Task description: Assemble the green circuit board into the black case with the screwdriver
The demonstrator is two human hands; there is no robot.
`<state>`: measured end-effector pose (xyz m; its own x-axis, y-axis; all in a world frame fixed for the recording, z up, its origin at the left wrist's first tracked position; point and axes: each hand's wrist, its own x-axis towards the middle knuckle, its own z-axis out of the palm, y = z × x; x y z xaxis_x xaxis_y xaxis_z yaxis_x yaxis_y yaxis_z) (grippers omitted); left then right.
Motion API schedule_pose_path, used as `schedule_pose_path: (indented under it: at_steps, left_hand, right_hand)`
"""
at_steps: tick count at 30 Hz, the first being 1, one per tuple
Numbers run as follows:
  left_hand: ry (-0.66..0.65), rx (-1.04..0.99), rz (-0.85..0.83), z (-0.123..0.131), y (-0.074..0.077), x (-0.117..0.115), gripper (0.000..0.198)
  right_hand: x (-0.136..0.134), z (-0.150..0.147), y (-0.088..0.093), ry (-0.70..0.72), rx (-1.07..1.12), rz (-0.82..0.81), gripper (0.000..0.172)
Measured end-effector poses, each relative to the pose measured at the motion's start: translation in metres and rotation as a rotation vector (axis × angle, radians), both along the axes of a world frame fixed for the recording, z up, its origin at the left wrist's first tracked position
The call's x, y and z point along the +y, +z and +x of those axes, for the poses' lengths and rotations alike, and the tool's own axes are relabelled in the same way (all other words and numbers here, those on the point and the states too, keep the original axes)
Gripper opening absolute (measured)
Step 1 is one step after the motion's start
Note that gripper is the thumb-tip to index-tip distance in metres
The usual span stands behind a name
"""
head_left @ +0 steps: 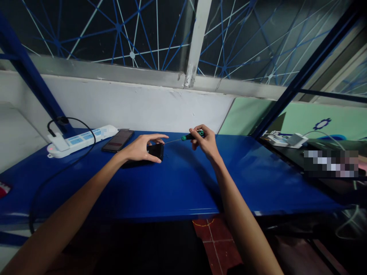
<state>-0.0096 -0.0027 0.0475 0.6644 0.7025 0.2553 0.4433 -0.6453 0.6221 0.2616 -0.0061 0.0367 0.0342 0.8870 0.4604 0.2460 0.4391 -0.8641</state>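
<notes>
On the blue table my left hand (140,149) is closed around a small black box-like device (156,151), thumb on the near side and fingers on the far side. My right hand (205,141) grips a screwdriver (187,136) by its green and black handle. The thin shaft points left, and its tip meets or nearly meets the device's right end; contact is too small to tell. A few tiny dark specks, perhaps screws, lie on the table just right of the device. Much of the device is hidden under my left hand.
A smartphone (118,140) lies left of my left hand. Behind it stands a white power strip (83,140) with a plugged-in charger (59,142) and a black cable running over the blue table (177,191). White adapters (297,139) sit at the right, beyond a blue frame post (275,103).
</notes>
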Motion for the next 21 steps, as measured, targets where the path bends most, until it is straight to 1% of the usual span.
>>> schedule_pose_path:
  at_steps: [2, 3, 7, 9, 11, 13, 17, 19, 21]
  left_hand:
    - [0.002, 0.001, 0.005, -0.0005, -0.0008, 0.0006, 0.082]
    - [0.001, 0.0, 0.006, -0.0007, -0.0012, 0.0009, 0.082]
    - [-0.005, -0.01, 0.004, -0.0005, -0.0013, 0.0008, 0.082]
    - [-0.004, -0.012, 0.002, 0.0003, -0.0002, -0.0003, 0.082]
    - [-0.004, -0.008, -0.002, 0.0009, 0.0011, -0.0015, 0.082]
    - [-0.004, -0.007, -0.004, 0.0009, 0.0019, -0.002, 0.082]
    - [-0.008, 0.0, 0.002, -0.0005, 0.0013, -0.0007, 0.082]
    - [-0.005, 0.01, 0.0, -0.0011, 0.0005, 0.0004, 0.082]
    - [-0.002, 0.012, 0.002, -0.0013, -0.0006, 0.0012, 0.082]
  right_hand:
    - [-0.0005, 0.0007, -0.0008, -0.062, -0.054, 0.021, 0.038]
    - [-0.0006, 0.001, -0.0007, -0.058, -0.052, 0.013, 0.039]
    - [-0.0003, 0.0017, 0.0026, 0.113, 0.093, -0.085, 0.03]
    - [-0.0004, 0.0015, 0.0041, 0.147, 0.131, -0.084, 0.031]
    - [-0.0007, 0.0013, 0.0044, 0.133, 0.112, -0.051, 0.03]
    - [-0.0011, 0.0014, 0.0034, 0.09, 0.056, -0.018, 0.029]
    - [-0.0021, 0.0024, 0.0006, -0.01, -0.059, 0.008, 0.037]
    - [-0.0027, 0.0031, 0.0008, 0.029, -0.036, -0.029, 0.039]
    - [-0.003, 0.004, 0.0019, 0.123, 0.028, -0.093, 0.034]
